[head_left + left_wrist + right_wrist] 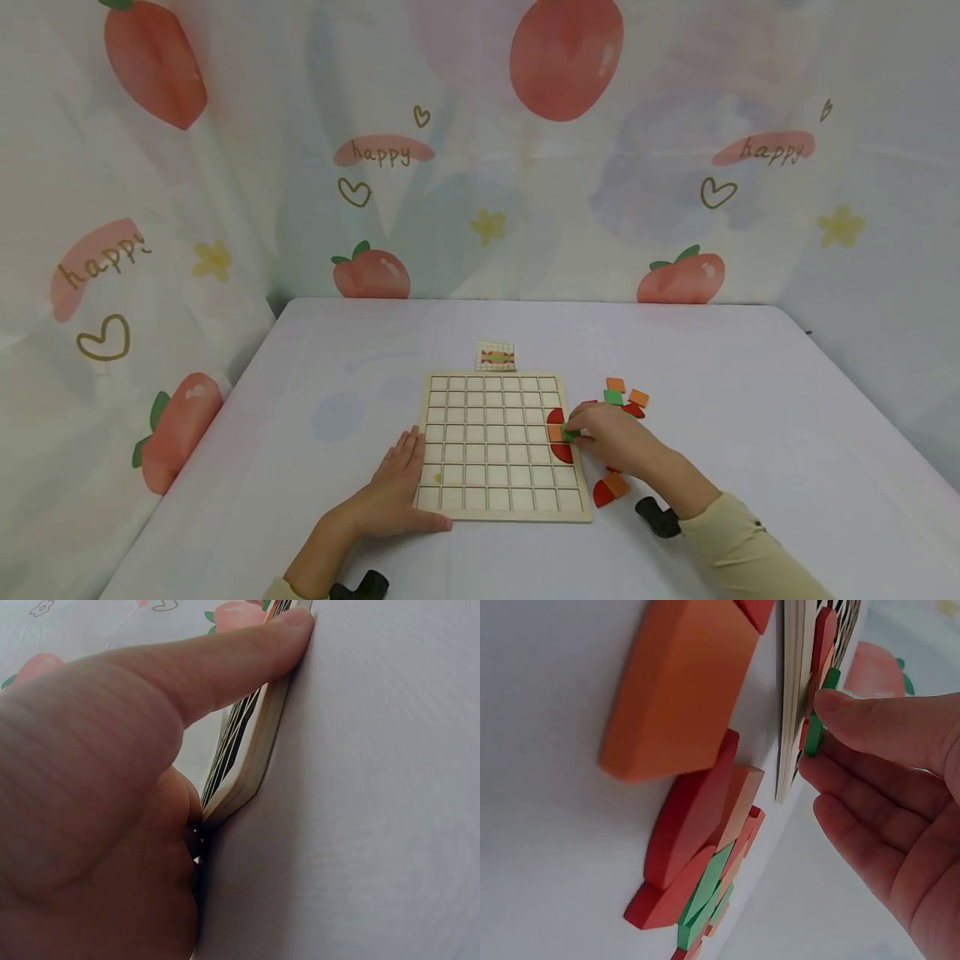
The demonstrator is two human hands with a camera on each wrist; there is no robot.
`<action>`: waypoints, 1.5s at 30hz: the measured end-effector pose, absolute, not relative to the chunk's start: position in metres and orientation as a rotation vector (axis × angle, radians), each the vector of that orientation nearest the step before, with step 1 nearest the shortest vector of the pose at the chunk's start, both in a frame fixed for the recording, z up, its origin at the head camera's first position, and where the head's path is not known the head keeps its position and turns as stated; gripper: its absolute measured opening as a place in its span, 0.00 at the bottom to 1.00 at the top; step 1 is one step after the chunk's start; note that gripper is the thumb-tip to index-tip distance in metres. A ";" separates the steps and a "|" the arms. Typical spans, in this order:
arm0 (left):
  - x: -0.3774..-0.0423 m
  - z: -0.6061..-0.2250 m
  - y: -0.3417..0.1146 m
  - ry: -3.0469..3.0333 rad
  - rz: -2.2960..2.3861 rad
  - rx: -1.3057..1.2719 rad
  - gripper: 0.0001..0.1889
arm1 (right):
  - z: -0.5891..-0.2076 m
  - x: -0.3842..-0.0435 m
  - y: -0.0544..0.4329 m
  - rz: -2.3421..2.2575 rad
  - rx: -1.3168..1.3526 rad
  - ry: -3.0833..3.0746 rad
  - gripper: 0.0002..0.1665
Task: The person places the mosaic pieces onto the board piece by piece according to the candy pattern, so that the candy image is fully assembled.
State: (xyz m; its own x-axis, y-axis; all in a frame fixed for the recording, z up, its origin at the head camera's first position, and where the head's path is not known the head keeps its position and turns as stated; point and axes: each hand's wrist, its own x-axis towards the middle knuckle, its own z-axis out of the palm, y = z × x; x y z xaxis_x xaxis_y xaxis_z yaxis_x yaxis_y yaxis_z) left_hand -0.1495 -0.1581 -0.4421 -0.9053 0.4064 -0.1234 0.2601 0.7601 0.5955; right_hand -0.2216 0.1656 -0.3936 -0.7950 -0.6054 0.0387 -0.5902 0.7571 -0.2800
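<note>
A pale wooden board (510,516) marked with a square grid lies flat on the table. My left hand (382,492) rests against its near left corner, fingers straight along the left side and thumb at the near edge. Between thumb and fingertips, my right hand (622,437) pinches a small green block (814,737) over the board's right edge. Beside that block, an orange square block (554,433) sits in the right column of the grid. Red curved blocks lie just beyond it (555,414) and just nearer (562,453).
A small pattern card (496,357) lies behind the board. To the right are loose blocks: orange squares (616,384), a green one (613,397) and red curved ones (602,494); the right hand hides some. A black object (658,518) is by the right wrist, another (363,587) by the left.
</note>
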 end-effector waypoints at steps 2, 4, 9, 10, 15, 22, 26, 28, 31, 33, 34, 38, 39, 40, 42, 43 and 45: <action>-0.150 -0.442 -0.158 2.713 0.864 0.519 0.65 | -0.395 -0.222 0.165 -0.435 -1.030 2.889 0.09; -0.150 -0.443 -0.158 2.712 0.863 0.515 0.65 | -0.397 -0.222 0.164 -0.442 -1.074 2.887 0.08; -0.150 -0.444 -0.158 2.711 0.854 0.510 0.65 | -0.398 -0.223 0.159 -0.439 -1.145 2.880 0.08; -0.150 -0.444 -0.158 2.710 0.856 0.510 0.65 | -0.398 -0.223 0.158 -0.438 -1.142 2.876 0.09; -0.149 -0.442 -0.158 2.709 0.873 0.519 0.64 | -0.397 -0.225 0.152 -0.416 -1.128 2.859 0.10; -0.149 -0.441 -0.158 2.708 0.874 0.522 0.64 | -0.396 -0.226 0.145 -0.393 -1.157 2.846 0.10; -0.149 -0.441 -0.157 2.712 0.869 0.528 0.64 | -0.397 -0.227 0.142 -0.396 -1.159 2.833 0.11; -0.148 -0.441 -0.157 2.715 0.867 0.531 0.64 | -0.397 -0.228 0.141 -0.407 -1.166 2.821 0.11; -0.148 -0.441 -0.157 2.716 0.859 0.532 0.64 | -0.398 -0.230 0.139 -0.426 -1.187 2.802 0.09; -0.148 -0.441 -0.156 2.712 0.865 0.524 0.64 | -0.398 -0.230 0.137 -0.430 -1.190 2.792 0.09; -0.148 -0.440 -0.156 2.710 0.871 0.521 0.64 | -0.398 -0.230 0.136 -0.430 -1.192 2.787 0.08; -0.147 -0.438 -0.156 2.707 0.879 0.512 0.64 | -0.399 -0.230 0.135 -0.408 -1.190 2.785 0.08; -0.147 -0.437 -0.156 2.709 0.880 0.514 0.64 | -0.399 -0.231 0.134 -0.403 -1.194 2.785 0.08; -0.147 -0.437 -0.156 2.710 0.879 0.514 0.64 | -0.399 -0.231 0.134 -0.399 -1.199 2.788 0.08; -0.148 -0.437 -0.156 2.710 0.876 0.513 0.64 | -0.399 -0.231 0.133 -0.389 -1.216 2.791 0.08; -0.148 -0.437 -0.156 2.710 0.876 0.512 0.64 | -0.399 -0.232 0.133 -0.384 -1.219 2.793 0.08; -0.148 -0.437 -0.156 2.711 0.875 0.510 0.64 | -0.399 -0.232 0.133 -0.372 -1.236 2.798 0.07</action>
